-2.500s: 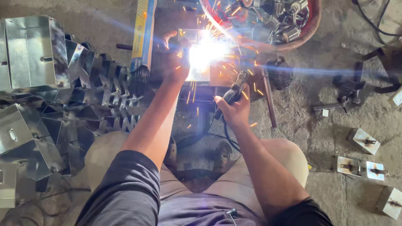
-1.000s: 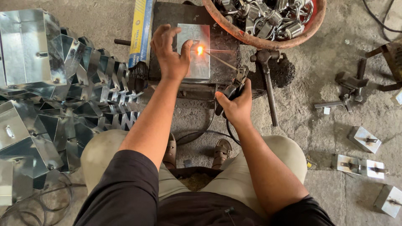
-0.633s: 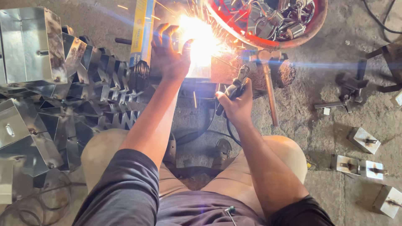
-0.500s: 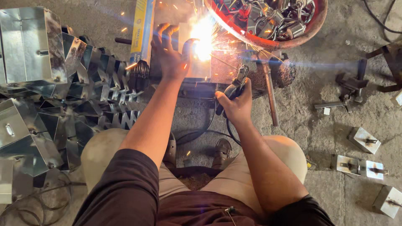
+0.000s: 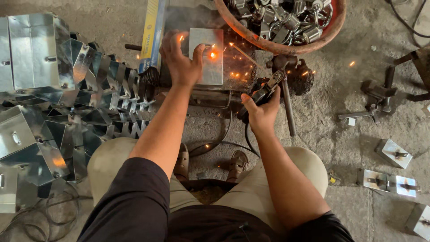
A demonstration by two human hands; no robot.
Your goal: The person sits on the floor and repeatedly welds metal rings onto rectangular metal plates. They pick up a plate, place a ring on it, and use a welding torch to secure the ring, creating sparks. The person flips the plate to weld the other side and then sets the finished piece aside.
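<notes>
While the left hand [image 5: 181,62] presses flat on the left edge of a small grey metal plate [image 5: 207,56], its fingers spread and the thumb lying across the plate's face, a glowing orange spot sits on the plate just beside the thumb. The plate rests on a dark steel block on the floor, between a blue-and-yellow box [image 5: 152,33] on its left and a red-rimmed basin [image 5: 286,45] on its upper right. The right hand [image 5: 260,112] has its grip closed around a black electrode holder [image 5: 264,92]; a thin welding rod [image 5: 244,54] runs from the holder up and left toward the glowing spot, its tip just short of the plate. Sparks scatter over the block and the floor around it. A black cable [image 5: 224,134] leads from the holder down between the person's knees. The basin holds shiny metal rings and fittings. A hammer [image 5: 286,89] lies just right of the holder. Folded sheet-metal boxes [image 5: 58,89] are stacked at far left; small welded plates [image 5: 394,154] lie well apart at right.
</notes>
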